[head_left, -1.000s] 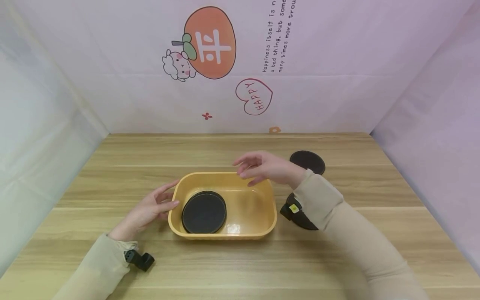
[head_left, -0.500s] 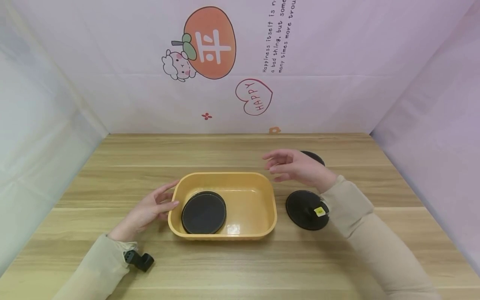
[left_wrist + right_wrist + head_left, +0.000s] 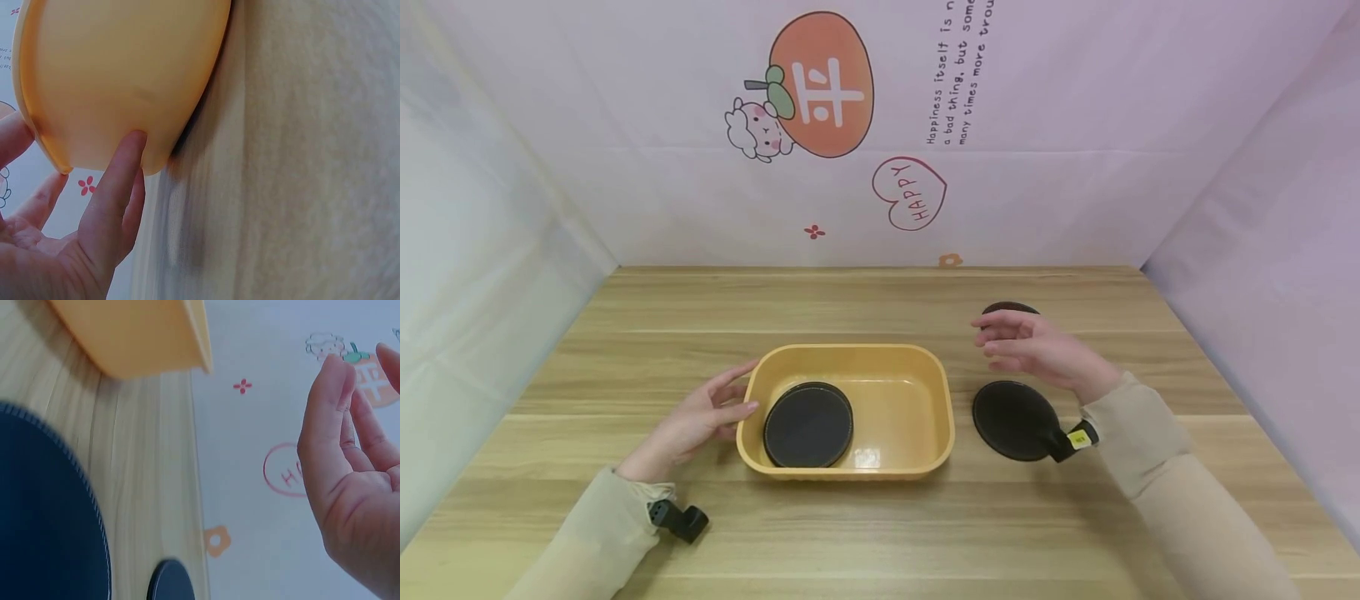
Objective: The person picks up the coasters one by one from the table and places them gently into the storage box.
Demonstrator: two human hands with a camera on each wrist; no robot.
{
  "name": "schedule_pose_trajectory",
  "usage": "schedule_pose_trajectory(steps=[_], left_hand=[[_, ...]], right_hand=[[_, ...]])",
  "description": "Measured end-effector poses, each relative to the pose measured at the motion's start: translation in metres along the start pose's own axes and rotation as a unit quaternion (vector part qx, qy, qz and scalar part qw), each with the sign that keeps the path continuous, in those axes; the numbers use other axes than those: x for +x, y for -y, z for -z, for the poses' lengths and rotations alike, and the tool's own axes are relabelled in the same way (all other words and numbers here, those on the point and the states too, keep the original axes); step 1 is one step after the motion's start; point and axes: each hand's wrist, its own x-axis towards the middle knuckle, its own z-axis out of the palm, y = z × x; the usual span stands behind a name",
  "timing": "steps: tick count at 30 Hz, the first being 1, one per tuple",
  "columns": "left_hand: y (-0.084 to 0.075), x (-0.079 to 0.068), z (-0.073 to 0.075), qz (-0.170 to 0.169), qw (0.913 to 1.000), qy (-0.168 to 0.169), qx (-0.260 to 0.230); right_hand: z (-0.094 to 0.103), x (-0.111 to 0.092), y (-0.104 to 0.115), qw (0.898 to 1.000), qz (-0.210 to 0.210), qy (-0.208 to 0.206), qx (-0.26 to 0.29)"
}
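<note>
A yellow plastic bin point(image 3: 880, 471) stands on the table. Inside, toward its left end, lies a small stack of round black stitched coasters point(image 3: 808, 425). My left hand point(image 3: 700, 417) holds the bin's left end, thumb over the rim and fingers against the outer wall point(image 3: 131, 75). To the right of the bin my right hand point(image 3: 1045, 350) hovers with loosely bent fingers and nothing in them. Just behind it a round dark coaster point(image 3: 1009, 307) is partly hidden by the fingers. Another black coaster point(image 3: 1011, 419) lies in front of this hand, its right edge covered by the wrist camera.
The wood-grain table point(image 3: 865, 542) meets a printed white cloth point(image 3: 1037, 200) at the back, with cloth sides left and right. Black wrist cameras point(image 3: 679, 521) stick out from both cuffs.
My right hand has moved right, from above the bin's back rim to over the loose coasters, with nothing in it. My left hand and the bin have stayed in place.
</note>
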Motion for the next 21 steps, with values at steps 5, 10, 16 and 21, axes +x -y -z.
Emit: schedule_pose_trajectory(steps=[5,10,16,21], left_hand=[[0.000,0.000,0.000,0.000,1.0000,0.000,0.000],[-0.001,0.000,-0.001,0.001,1.0000,-0.001,0.002],[-0.001,-0.001,-0.002,0.001,1.0000,-0.003,0.003],[-0.001,0.000,-0.002,0.002,1.0000,-0.005,0.004]], right_hand=[[0.014,-0.012,-0.005,1.000,0.002,-0.007,-0.005],[0.027,-0.022,-0.011,0.998,-0.028,-0.025,-0.050],[0.039,-0.031,-0.017,0.985,-0.077,-0.032,-0.152],[0.047,-0.037,-0.023,0.972,-0.081,-0.021,-0.218]])
